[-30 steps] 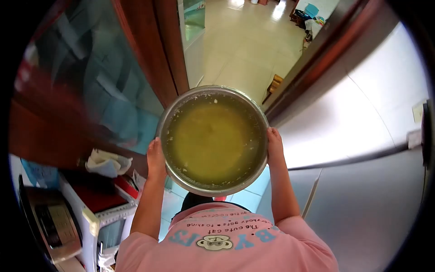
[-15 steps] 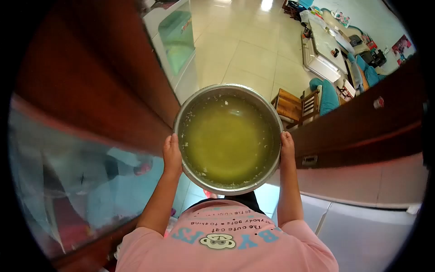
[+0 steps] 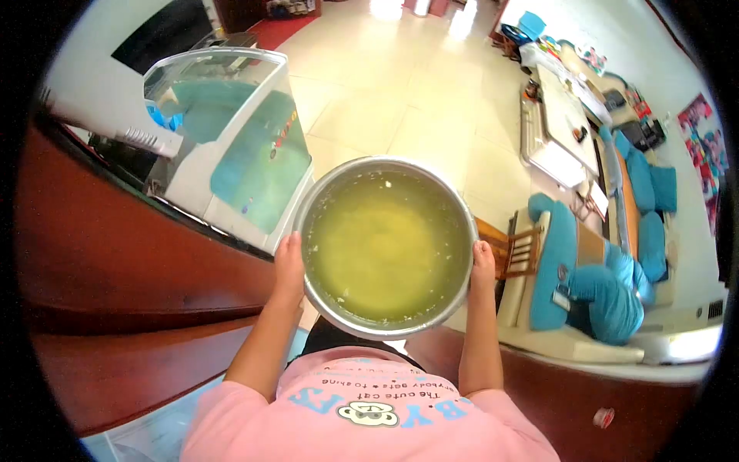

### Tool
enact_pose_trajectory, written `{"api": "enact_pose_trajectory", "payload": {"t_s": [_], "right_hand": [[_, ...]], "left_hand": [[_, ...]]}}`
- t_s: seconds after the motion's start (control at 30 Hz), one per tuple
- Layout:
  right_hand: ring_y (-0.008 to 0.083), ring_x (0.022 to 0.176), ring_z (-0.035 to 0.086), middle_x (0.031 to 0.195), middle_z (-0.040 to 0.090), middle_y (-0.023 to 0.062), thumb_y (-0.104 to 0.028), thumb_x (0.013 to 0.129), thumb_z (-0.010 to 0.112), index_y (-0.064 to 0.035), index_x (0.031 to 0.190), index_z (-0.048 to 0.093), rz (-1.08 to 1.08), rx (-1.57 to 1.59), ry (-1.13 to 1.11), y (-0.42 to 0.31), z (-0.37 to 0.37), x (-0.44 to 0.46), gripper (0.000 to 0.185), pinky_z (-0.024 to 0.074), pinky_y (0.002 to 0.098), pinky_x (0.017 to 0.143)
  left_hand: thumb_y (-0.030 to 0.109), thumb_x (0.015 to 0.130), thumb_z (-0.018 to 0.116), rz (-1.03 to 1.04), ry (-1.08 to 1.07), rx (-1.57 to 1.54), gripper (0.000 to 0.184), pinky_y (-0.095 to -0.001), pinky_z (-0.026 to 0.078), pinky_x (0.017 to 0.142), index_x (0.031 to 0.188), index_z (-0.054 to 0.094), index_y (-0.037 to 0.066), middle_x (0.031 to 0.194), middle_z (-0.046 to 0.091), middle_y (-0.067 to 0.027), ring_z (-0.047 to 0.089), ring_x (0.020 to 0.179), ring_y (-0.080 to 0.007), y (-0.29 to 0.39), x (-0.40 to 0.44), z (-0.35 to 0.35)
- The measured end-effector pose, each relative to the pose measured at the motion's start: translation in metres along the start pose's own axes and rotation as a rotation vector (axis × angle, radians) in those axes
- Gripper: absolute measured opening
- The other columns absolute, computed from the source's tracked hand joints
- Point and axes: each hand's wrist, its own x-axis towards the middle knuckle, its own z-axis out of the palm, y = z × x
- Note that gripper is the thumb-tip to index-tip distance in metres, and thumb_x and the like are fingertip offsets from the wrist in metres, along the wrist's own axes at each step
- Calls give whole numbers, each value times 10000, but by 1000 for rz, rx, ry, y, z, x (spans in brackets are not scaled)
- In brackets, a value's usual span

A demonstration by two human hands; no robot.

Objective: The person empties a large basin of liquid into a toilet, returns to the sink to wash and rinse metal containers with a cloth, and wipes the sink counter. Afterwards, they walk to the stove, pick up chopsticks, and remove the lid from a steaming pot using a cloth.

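A round metal basin (image 3: 464, 289) is held out level in front of my pink shirt. Yellow-green liquid (image 3: 381, 246) fills much of it, with small white bits floating near the sides. My left hand (image 3: 289, 266) grips the left wall of the basin, thumb up by the rim. On the opposite side, my right hand (image 3: 483, 266) is closed on the rim in the same way. The fingers under and behind the basin are hidden from view.
To the left stands a fish tank (image 3: 262, 154) with bluish water, close to the basin. A wooden chair (image 3: 519, 250) and a sofa with teal cushions (image 3: 554, 269) are on the right, a long table (image 3: 566, 115) beyond. Tiled floor (image 3: 369, 92) stretches ahead.
I have moved forward through the doorway with the basin. The fish tank and sofa now show more fully, and the dark red door frame has slipped back. Both hands keep their hold.
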Motion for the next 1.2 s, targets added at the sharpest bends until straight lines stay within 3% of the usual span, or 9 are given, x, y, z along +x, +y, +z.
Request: {"api": "enact_pose_trajectory", "payload": {"t_s": [0.07, 0.23, 0.37, 0.6, 0.67, 0.8, 1.0, 1.07, 1.2], "right_hand": [[100, 717, 542, 813, 569, 4, -228, 991, 499, -73, 927, 544, -39, -62, 1, 2, -6, 47, 174, 469, 261, 651], [110, 686, 547, 807, 576, 15, -242, 998, 486, -58, 923, 534, 23, 51, 19, -48, 41, 118, 205, 482, 268, 624], [121, 678, 561, 800, 581, 21, -247, 998, 491, -68, 919, 514, 5, -83, 62, -70, 85, 177, 197, 491, 282, 613], [107, 708, 544, 804, 565, 0, -261, 990, 494, -80, 933, 547, 7, -32, -34, -99, 124, 303, 197, 466, 264, 646], [110, 689, 539, 796, 567, 11, -268, 989, 509, -87, 893, 510, -6, -85, -124, -93, 120, 358, 204, 480, 267, 629], [105, 705, 536, 798, 565, 12, -271, 988, 511, -90, 878, 508, 4, -98, -160, -121, 191, 416, 211, 470, 265, 628], [108, 724, 538, 816, 571, 19, -259, 990, 496, -80, 902, 506, 64, -108, -355, -135, 277, 533, 200, 467, 264, 650], [105, 733, 532, 824, 570, 18, -250, 991, 491, -77, 913, 502, 96, -158, -514, -140, 311, 567, 190, 467, 266, 656], [99, 712, 512, 806, 556, 10, -246, 991, 487, -76, 900, 499, 108, -214, -585, -144, 386, 621, 193, 451, 259, 639]], "left_hand": [[313, 1018, 447, 31, 13, -11, 361, -300, 455, 793, 1031, 582, -22, 949, 616, -82, 559, 858, -140, 11, 29, 25], [280, 1017, 464, -6, 13, -148, 335, -282, 470, 793, 1036, 575, -35, 939, 616, -72, 563, 848, -125, 40, 107, 72], [284, 1021, 454, -33, 14, -132, 329, -275, 455, 744, 987, 572, -21, 884, 588, -43, 533, 807, -105, 58, 176, 93], [309, 1015, 459, -39, 8, -74, 347, -280, 480, 770, 1069, 563, -18, 926, 606, -64, 571, 850, -118, 78, 277, 136], [324, 1008, 476, -31, 78, -112, 352, -278, 478, 765, 1067, 567, -10, 910, 607, -58, 570, 853, -116, 79, 299, 152], [336, 1003, 487, -29, 187, -74, 360, -274, 478, 768, 1074, 564, -8, 906, 609, -57, 572, 850, -118, 94, 344, 165], [315, 1018, 447, -64, 426, -310, 352, -286, 458, 747, 1045, 568, -15, 908, 595, -56, 538, 816, -122, 121, 399, 184], [314, 1018, 443, -73, 479, -280, 358, -289, 462, 764, 1067, 564, -20, 940, 603, -71, 549, 838, -132, 118, 421, 182], [299, 1020, 431, -42, 623, -363, 339, -290, 504, 762, 1122, 554, 1, 983, 627, -78, 607, 857, -148, 130, 457, 186]]}}
